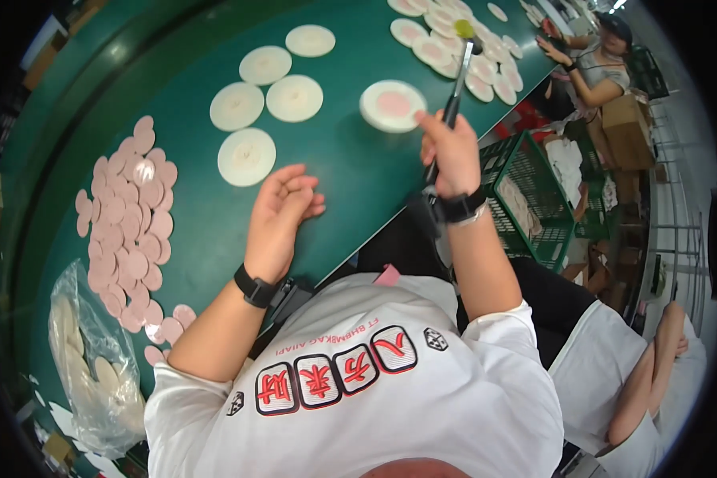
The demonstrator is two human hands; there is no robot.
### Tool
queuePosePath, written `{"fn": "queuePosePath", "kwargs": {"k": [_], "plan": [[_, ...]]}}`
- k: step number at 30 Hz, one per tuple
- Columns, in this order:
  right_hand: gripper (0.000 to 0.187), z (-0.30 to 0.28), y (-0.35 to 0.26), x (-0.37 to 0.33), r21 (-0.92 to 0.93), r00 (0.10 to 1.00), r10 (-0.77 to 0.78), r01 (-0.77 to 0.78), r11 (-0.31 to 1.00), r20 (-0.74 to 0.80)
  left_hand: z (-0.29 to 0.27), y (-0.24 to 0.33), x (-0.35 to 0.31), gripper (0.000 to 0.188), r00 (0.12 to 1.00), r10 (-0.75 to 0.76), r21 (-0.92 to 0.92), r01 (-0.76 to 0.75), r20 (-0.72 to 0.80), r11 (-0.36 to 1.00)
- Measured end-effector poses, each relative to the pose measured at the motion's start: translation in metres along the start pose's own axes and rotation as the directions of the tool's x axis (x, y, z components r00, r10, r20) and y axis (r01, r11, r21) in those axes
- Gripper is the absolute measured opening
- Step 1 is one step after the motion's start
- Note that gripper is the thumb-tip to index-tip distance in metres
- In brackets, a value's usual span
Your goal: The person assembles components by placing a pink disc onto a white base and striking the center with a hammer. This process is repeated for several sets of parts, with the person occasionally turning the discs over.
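My right hand (454, 155) is closed round the dark handle of a hammer-like tool (457, 84) with a metal shaft. Its small head is partly yellow-green, partly dark. A white disc with a pink centre (393, 102) touches the thumb and finger of that hand, slightly blurred and seemingly above the table. My left hand (283, 199) hovers over the green table with its fingers loosely bent and apart, nothing visible in them. Just beyond it lies a plain white disc (247, 157), and several more white discs (295, 98) are spread farther off.
A heap of pink discs (131, 227) covers the left side of the green table (191, 215). Near it lies a clear plastic bag (95, 358) of pale discs. Pink-centred discs (478, 60) pile up at the far right. Green crates (534, 199) stand beside the table; co-workers (601, 76) are at right.
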State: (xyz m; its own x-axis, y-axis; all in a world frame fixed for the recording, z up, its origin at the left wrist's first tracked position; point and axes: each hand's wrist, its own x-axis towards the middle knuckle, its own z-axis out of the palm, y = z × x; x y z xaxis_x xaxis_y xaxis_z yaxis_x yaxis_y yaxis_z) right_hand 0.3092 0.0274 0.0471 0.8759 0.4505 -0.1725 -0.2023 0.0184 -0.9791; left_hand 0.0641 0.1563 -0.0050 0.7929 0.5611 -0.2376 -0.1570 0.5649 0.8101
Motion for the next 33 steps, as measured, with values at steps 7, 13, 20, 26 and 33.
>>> {"fn": "queuePosePath", "kwargs": {"k": [7, 13, 20, 26, 33], "plan": [[0.02, -0.017, -0.034, 0.107, 0.056, 0.925, -0.194, 0.224, 0.973, -0.327, 0.007, 0.001, 0.002, 0.041, 0.995, 0.066, 0.116, -0.074, 0.069, 0.99], [0.02, -0.012, 0.015, -0.006, -0.026, 0.997, -0.023, 0.025, 0.999, 0.078, 0.022, 0.041, -0.024, 0.04, 0.929, 0.118, 0.642, -0.33, 0.351, 0.692], [0.014, -0.051, 0.022, -0.09, -0.092, 0.912, 0.107, -0.076, 0.993, 0.395, 0.0, 0.063, -0.02, 0.053, 0.93, 0.171, 0.942, -0.304, 0.325, -0.142], [0.024, -0.042, 0.036, -0.127, -0.316, 0.898, 0.052, 0.1, 0.943, 0.438, -0.022, 0.044, -0.024, 0.063, 0.901, 0.301, 0.892, -0.167, 0.311, -0.421], [0.032, -0.03, 0.032, -0.138, -0.628, 0.828, -0.059, 0.468, 0.622, 0.558, -0.009, 0.037, -0.049, 0.065, 0.903, 0.234, 0.9, -0.269, 0.36, -0.342]]}}
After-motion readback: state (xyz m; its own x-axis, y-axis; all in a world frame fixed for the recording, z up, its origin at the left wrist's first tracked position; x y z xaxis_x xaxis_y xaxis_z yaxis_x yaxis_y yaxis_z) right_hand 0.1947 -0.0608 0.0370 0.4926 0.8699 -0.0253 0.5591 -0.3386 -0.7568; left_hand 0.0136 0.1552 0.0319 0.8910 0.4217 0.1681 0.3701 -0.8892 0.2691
